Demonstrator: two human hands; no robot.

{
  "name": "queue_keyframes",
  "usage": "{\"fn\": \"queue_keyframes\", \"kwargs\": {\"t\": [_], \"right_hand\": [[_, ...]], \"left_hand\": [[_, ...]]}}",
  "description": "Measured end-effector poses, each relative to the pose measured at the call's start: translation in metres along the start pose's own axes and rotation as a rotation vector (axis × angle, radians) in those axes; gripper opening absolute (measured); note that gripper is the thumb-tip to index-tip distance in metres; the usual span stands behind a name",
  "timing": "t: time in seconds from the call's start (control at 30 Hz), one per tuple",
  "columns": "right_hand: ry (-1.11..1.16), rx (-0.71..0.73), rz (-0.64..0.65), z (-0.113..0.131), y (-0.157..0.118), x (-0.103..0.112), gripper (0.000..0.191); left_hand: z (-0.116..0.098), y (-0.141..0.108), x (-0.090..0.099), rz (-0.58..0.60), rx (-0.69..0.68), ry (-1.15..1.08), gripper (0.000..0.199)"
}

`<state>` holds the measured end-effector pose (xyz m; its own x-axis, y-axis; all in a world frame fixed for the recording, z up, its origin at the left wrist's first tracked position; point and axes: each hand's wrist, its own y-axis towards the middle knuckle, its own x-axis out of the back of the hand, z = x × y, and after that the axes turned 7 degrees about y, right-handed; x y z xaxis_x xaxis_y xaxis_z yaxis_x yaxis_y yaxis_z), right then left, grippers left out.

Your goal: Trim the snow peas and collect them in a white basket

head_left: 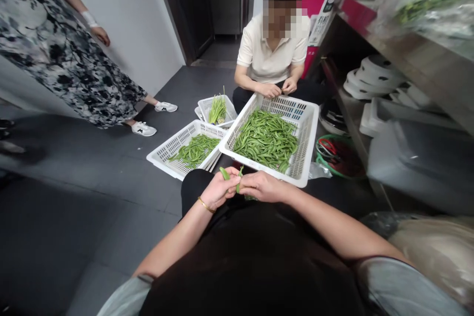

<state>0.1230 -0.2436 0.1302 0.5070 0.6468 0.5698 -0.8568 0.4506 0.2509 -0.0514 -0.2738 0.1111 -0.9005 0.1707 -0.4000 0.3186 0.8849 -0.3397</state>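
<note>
Above my lap my left hand (222,186), with a gold bracelet at the wrist, is closed on green pea pods. One pea pod (224,174) sticks up from its fingers. A second pea pod (239,185) stands between my two hands, gripped by the left fingertips. My right hand (262,186) is closed against that same pod, its fingertips pinching at it. Just beyond my hands a large white basket (311,143) holds a heap of pea pods (264,138). To its left a lower white basket (163,154) holds fewer pea pods (198,150).
Facing me, a seated person (274,54) works with both hands at the big basket's far rim. A small basket (231,108) holds green stalks (217,110). Another person (66,49) stands at left. Metal shelving (418,54) with containers lines the right; a green-rimmed basket (338,158) sits below.
</note>
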Motion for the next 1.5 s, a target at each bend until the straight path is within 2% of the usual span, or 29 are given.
{"fn": "queue_keyframes", "kwargs": {"t": [0.07, 0.13, 0.2, 0.27, 0.33, 0.43, 0.5, 0.57, 0.63, 0.73, 0.8, 0.9, 0.97, 1.03, 1.13, 1.17, 1.2, 1.27, 1.33, 1.4, 1.5], "right_hand": [[0.160, -0.096, -0.041, 0.000, -0.005, 0.012, 0.023], [0.241, -0.251, -0.223, -0.005, -0.013, 0.027, 0.024], [0.232, -0.367, -0.405, -0.012, -0.020, 0.042, 0.025], [0.093, -0.380, -0.471, -0.014, -0.023, 0.050, 0.023], [-0.133, -0.316, -0.415, -0.009, -0.019, 0.047, 0.022], [-0.450, -0.162, -0.177, 0.004, -0.007, 0.029, 0.027], [-0.540, -0.082, 0.008, 0.010, 0.000, 0.017, 0.021], [-0.490, -0.045, 0.082, 0.009, 0.002, 0.009, 0.023], [-0.294, -0.038, 0.036, 0.004, 0.000, 0.004, 0.025], [0.096, -0.145, -0.182, -0.004, -0.003, -0.005, 0.029], [0.244, -0.266, -0.368, -0.009, -0.004, -0.013, 0.030], [0.215, -0.332, -0.546, -0.014, -0.008, -0.018, 0.027], [0.142, -0.324, -0.526, -0.016, -0.017, -0.014, 0.026], [0.090, -0.311, -0.371, -0.019, -0.028, -0.005, 0.026], [-0.025, -0.361, -0.001, -0.029, -0.038, 0.016, 0.017], [-0.064, -0.410, 0.076, -0.036, -0.037, 0.024, 0.022], [-0.114, -0.485, 0.101, -0.044, -0.033, 0.033, 0.024], [-0.231, -0.664, 0.027, -0.067, -0.016, 0.050, 0.023], [-0.353, -0.816, -0.064, -0.096, 0.007, 0.062, 0.026], [-0.408, -0.914, -0.074, -0.124, 0.030, 0.064, 0.021], [-0.384, -0.984, -0.052, -0.157, 0.051, 0.056, 0.012]], "left_hand": [[0.001, -0.002, 0.006, 0.092, 0.062, 0.002, 0.036], [0.000, -0.004, 0.013, 0.126, 0.097, 0.018, 0.033], [-0.002, -0.006, 0.020, 0.126, 0.123, 0.040, 0.030], [-0.006, -0.008, 0.025, 0.121, 0.137, 0.054, 0.027], [-0.009, -0.009, 0.026, 0.131, 0.140, 0.069, 0.025], [-0.012, -0.010, 0.023, 0.153, 0.133, 0.134, 0.021], [-0.015, -0.012, 0.019, 0.164, 0.142, 0.258, 0.020], [-0.019, -0.017, 0.015, 0.151, 0.119, 0.474, 0.021], [-0.020, -0.022, 0.010, 0.118, -0.012, 0.719, 0.022], [-0.012, -0.024, 0.001, 0.031, -0.251, 0.882, 0.026], [-0.002, -0.018, -0.006, -0.080, -0.301, 0.802, 0.028], [0.009, -0.003, -0.009, -0.289, -0.318, 0.510, 0.028], [0.005, 0.008, -0.001, -0.415, -0.355, 0.269, 0.026], [-0.006, 0.014, 0.015, -0.478, -0.367, 0.044, 0.023], [-0.020, 0.016, 0.043, -0.384, -0.264, -0.154, 0.017], [-0.022, 0.015, 0.050, -0.336, -0.214, -0.185, 0.016], [-0.022, 0.014, 0.055, -0.299, -0.166, -0.205, 0.021], [-0.018, 0.013, 0.059, -0.257, -0.080, -0.229, 0.031], [-0.013, 0.011, 0.056, -0.215, -0.025, -0.253, 0.030], [-0.010, 0.010, 0.050, -0.141, -0.011, -0.282, 0.022], [-0.009, 0.009, 0.046, -0.050, -0.026, -0.292, 0.016]]}}
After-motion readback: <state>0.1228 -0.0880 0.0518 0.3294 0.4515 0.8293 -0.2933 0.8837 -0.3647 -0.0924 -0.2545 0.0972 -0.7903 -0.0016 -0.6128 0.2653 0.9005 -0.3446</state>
